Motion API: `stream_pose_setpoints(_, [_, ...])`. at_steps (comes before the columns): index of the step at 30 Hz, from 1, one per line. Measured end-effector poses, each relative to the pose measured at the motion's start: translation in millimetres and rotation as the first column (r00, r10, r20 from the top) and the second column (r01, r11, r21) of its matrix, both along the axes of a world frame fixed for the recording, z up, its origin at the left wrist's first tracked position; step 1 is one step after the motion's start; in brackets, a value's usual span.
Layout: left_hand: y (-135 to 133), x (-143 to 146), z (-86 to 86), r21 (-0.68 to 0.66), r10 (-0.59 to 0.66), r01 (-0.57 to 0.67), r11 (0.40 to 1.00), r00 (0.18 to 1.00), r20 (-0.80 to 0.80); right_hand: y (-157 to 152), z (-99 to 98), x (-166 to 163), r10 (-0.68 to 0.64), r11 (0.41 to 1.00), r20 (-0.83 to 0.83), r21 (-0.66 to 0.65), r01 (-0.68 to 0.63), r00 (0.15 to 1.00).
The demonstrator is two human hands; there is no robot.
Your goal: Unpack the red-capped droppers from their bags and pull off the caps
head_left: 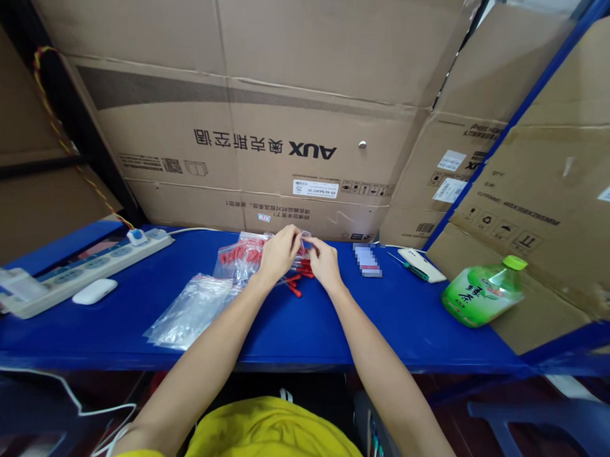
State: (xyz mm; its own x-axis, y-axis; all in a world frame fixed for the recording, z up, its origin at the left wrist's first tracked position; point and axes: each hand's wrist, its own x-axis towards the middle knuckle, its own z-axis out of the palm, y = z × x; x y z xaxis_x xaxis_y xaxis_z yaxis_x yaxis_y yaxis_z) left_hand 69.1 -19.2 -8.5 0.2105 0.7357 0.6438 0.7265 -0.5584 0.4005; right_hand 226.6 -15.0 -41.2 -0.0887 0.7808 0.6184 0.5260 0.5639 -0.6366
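My left hand (281, 251) and my right hand (324, 259) come together over the far middle of the blue table, pinching a small clear zip bag (305, 236) between them. Below the bag lie several loose red-handled screwdrivers (295, 281), partly hidden by my hands; their exact kind is hard to make out. Left of my left hand, filled clear bags with red pieces (241, 254) are piled up. A stack of flat clear zip bags (191, 311) rests nearer to me, beside my left forearm.
A white power strip (91, 264) and a white earbud case (95, 291) are at the left. Toward the right are a blurred-out card (367, 261), a green screwdriver (415, 270) on a pale phone-like slab (428, 265), and a green tea bottle (483, 295). Cardboard walls (269, 100) enclose the back.
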Motion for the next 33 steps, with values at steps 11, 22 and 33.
stream_pose_setpoints(11, [13,8,-8.7,-0.517,0.327,0.231,0.825,0.551,0.768,17,-2.4,4,0.002,0.999,-0.631,-0.031,-0.027,0.776])
stream_pose_setpoints(22, [16,7,1.1,-0.112,-0.128,0.433,0.894,0.487,0.864,17,-7.9,-1,0.099,0.963,-0.636,-0.132,-0.234,0.765])
stream_pose_setpoints(33, [18,-2,-0.7,-0.094,-0.137,0.411,0.907,0.498,0.856,9,-2.5,-5,0.173,0.891,-0.713,-0.181,-0.417,0.68])
